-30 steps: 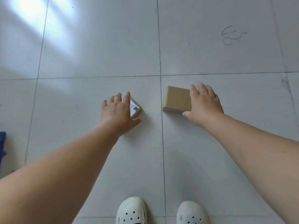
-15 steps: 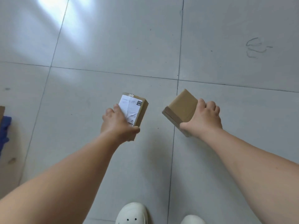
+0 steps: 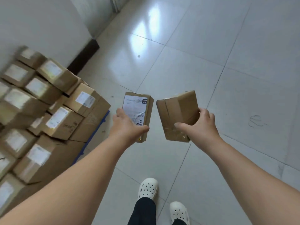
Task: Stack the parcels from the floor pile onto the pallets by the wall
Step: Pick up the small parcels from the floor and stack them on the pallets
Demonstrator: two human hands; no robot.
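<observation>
Against the wall [image 3: 40, 30] on the left, the stack [image 3: 65, 120] of taped cartons covers the pallet [image 3: 105, 117], with only its blue right edge showing. The stack is blurred, so free spots on it are hard to judge.

The left hand [image 3: 128, 127] grips the labelled parcel [image 3: 136, 106] by its near end, thumb across the label face and fingers hidden beneath. The parcel is held clear of the floor [image 3: 211, 62], just right of the pallet's edge. Close beside it but not touching, the plain parcel [image 3: 177, 109] is held the same way by the right hand [image 3: 201, 125], thumb on top at the near corner and fingers curled round the right side.

Both are small, stiff cardboard boxes, and each is carried in one hand, so they are probably light. The tape looks slick, so bare card edges should give surer hold. A grip across the short sides suits setting them down. Neither is on the pallet yet.
</observation>
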